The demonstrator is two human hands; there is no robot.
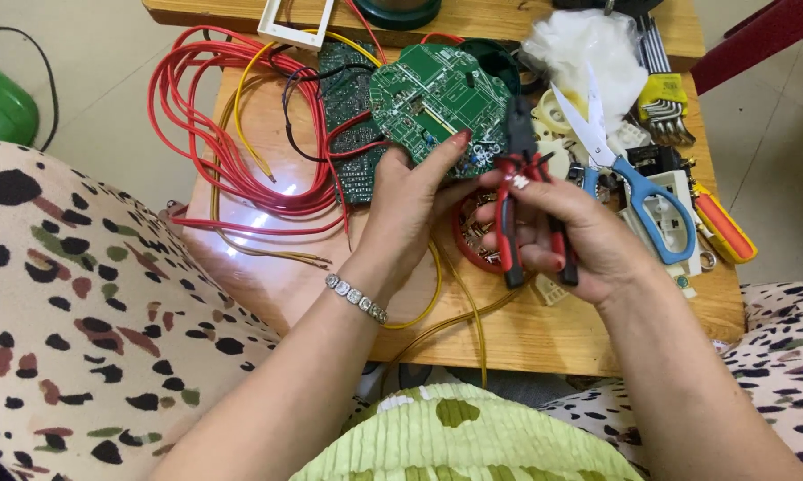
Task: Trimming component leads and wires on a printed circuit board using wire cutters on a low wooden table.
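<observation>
Circuit board (437, 102) held up over the middle of the tabletop (544, 334) by the left hand (406, 214), pliers (531, 209) just right of it in the right hand (566, 236), tips touching the board's right edge. Coiled wires (210, 134) left of the board; scissors (629, 174) right of the pliers, atop small plastic parts. Hex keys (664, 102) behind the scissors, a screwdriver (722, 227) at the right edge.

bare forearms, no sleeves; left hand (401, 209) with dark red painted nails and a silver linked bracelet (356, 297) at the wrist; right hand (566, 233) nails red too; cream leopard-spotted trousers (72, 321); green ribbed top (459, 436).
</observation>
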